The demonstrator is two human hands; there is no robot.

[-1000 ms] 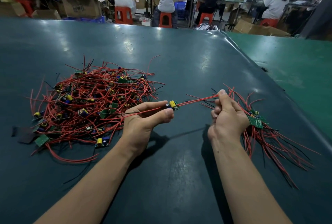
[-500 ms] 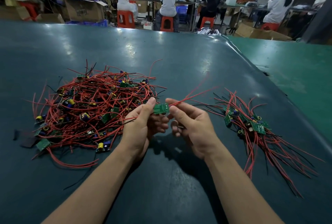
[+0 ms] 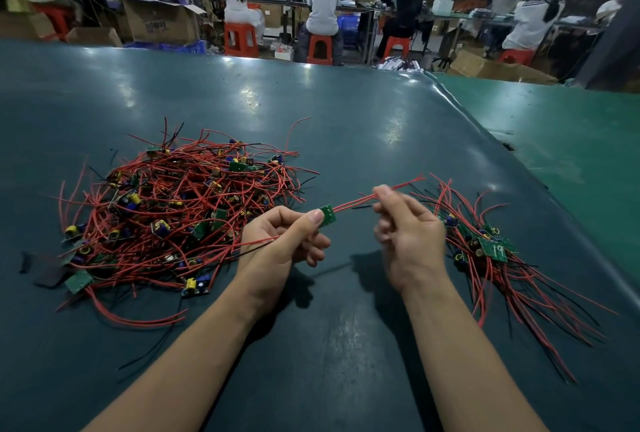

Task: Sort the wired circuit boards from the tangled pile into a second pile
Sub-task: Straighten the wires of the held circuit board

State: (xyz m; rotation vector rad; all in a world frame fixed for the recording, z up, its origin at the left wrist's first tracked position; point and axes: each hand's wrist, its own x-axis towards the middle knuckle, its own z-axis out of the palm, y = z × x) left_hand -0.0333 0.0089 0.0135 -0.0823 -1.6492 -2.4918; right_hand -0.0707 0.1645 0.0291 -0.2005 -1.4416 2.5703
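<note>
the left hand (image 3: 282, 241) pinches a small green circuit board (image 3: 327, 215) between thumb and forefinger, above the dark teal table (image 3: 311, 120). red wires (image 3: 353, 204) run from the board toward two o'clock into the right hand (image 3: 408, 237), whose fingertips pinch them; their free ends stick out past it. more red wire trails from the left hand toward nine o'clock into the tangled pile (image 3: 180, 210), which lies at the left hand's ten o'clock. the second pile (image 3: 491, 251) lies at the right hand's three o'clock, its wires fanned toward five o'clock. at twelve o'clock, beyond the table's far edge, people sit on red stools (image 3: 241, 39) at benches.
</note>
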